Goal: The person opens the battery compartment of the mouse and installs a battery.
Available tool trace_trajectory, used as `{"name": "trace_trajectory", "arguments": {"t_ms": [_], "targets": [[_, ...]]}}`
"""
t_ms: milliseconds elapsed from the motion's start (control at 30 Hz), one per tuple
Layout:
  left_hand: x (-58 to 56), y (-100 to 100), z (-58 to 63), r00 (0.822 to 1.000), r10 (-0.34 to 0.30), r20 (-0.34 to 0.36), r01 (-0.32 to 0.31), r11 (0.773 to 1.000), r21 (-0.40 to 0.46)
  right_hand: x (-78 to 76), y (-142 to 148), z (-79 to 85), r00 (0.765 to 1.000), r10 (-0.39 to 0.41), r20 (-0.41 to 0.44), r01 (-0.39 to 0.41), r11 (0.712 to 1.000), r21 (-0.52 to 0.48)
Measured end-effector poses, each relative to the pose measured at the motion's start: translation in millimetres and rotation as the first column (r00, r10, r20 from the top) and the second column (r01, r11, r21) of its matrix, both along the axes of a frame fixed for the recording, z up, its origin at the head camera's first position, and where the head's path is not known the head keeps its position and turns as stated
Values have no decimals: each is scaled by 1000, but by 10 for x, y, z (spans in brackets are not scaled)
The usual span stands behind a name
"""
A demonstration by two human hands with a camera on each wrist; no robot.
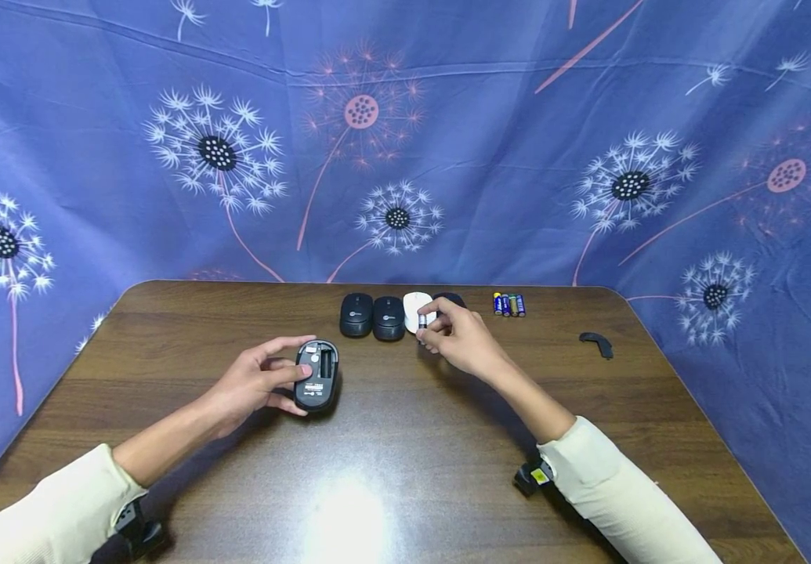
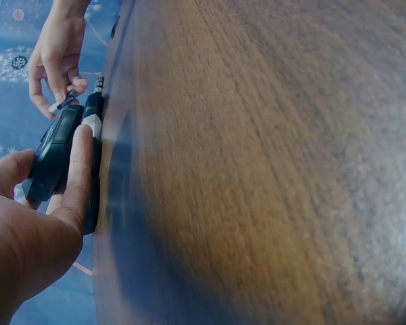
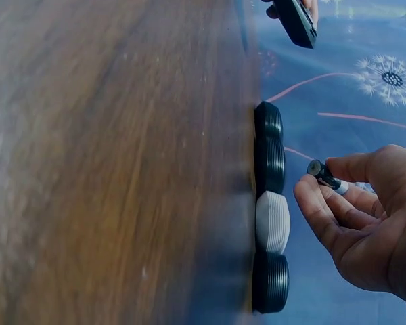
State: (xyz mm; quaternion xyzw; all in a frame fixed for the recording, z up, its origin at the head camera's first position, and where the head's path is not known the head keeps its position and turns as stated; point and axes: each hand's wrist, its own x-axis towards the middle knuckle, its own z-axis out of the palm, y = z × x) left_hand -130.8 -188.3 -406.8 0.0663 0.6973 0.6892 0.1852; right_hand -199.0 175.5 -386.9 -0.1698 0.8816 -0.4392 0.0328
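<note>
My left hand (image 1: 253, 384) holds a black computer mouse (image 1: 316, 377) by its sides, underside up, with the thumb on its bottom face. The long battery slot in that underside lies uncovered, and it looks dark inside. To the right, my right hand (image 1: 463, 338) pinches a small battery (image 1: 422, 321) between thumb and fingers, above the table. The right wrist view shows the same battery (image 3: 327, 177) with one end facing the camera. In the left wrist view the held mouse (image 2: 56, 145) is seen edge-on, raised off the tabletop.
Along the back stand two black mice (image 1: 356, 315), a white mouse (image 1: 416, 307) and another black mouse (image 1: 453, 299) partly behind my right hand. Several batteries (image 1: 509, 305) lie in a row to their right. A curved black cover (image 1: 596, 344) rests on the table (image 1: 447, 470) at the right.
</note>
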Motion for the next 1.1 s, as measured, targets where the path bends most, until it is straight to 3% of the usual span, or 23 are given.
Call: {"name": "trace_trajectory", "arguments": {"t_ms": [1100], "targets": [[-16,61,-22,1000,-5,2,5,1000,3,57,-454,-49,994,111,4,-111,993,-35]]}}
